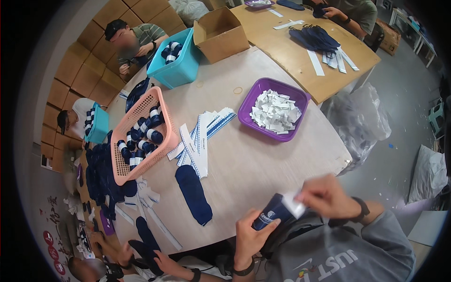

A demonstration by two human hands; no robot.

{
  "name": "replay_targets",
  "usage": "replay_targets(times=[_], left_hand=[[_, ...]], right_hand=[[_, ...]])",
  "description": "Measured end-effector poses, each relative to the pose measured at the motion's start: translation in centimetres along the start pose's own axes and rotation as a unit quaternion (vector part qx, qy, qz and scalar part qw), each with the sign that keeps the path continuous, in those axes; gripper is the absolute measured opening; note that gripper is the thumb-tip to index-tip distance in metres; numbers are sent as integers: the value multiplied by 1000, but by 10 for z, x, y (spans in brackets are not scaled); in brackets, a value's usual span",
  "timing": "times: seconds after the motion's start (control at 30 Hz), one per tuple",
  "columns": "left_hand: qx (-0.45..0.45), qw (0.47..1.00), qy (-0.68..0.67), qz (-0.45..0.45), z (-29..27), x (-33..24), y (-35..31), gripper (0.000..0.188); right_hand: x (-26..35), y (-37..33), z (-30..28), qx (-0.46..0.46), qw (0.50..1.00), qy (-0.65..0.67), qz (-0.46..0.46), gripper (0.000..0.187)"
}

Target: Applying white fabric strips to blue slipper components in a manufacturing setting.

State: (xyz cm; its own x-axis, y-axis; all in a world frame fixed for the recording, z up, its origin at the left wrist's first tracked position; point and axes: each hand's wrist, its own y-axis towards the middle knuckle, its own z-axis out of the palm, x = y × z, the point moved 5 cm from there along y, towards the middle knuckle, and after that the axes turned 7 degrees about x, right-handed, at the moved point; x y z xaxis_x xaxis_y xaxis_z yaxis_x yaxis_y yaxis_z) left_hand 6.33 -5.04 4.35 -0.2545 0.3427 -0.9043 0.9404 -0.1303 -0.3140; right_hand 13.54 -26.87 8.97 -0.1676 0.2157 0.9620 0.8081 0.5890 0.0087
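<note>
Near the table's front edge, my left hand (pixel 253 233) grips a folded navy cloth piece (pixel 271 214) with a pale printed emblem, the thumb lying across its front. My right hand (pixel 326 196) pinches a white paper strip (pixel 294 206) at the upper end of the cloth. How far the strip wraps round it is hidden. To the left, a flat, long navy cloth piece (pixel 193 195) lies on the table, its far end by a fanned pile of white and blue paper strips (pixel 201 141).
A purple basin (pixel 242 115) holds white paper scraps. A pink basket (pixel 172 136) contains banded navy rolls. Beyond stand a turquoise bin (pixel 181 73) and a cardboard box (pixel 223 40). Co-workers sit around; one's hands (pixel 164 263) hold navy cloth at lower left. Plastic bags (pixel 359 122) stand right.
</note>
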Motion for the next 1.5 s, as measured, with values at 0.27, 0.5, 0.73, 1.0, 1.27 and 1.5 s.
replay_targets(times=[0.27, 0.5, 0.73, 1.0, 1.27, 1.5], left_hand=[[-143, 980, 101, 96, 1, -50, 3, 42], [-53, 988, 74, 127, -12, -49, 2, 49], [47, 995, -24, 84, -14, -36, 5, 51], [86, 988, -131, 12, -15, -27, 8, 51], [115, 977, -177, 5, -19, -25, 5, 54], [75, 978, -189, 47, -13, -33, 9, 45]], right_hand=[[-10, -7, 43, -40, 998, -47, -31, 21], [-25, 0, 41, -82, 990, -102, 50, 49], [-37, 8, 52, 30, 985, 170, -15, 61], [-47, 9, 59, -8, 979, 204, -11, 50], [-40, 12, 59, -10, 975, 221, 27, 48], [-43, 13, 59, -16, 975, 221, 38, 46]])
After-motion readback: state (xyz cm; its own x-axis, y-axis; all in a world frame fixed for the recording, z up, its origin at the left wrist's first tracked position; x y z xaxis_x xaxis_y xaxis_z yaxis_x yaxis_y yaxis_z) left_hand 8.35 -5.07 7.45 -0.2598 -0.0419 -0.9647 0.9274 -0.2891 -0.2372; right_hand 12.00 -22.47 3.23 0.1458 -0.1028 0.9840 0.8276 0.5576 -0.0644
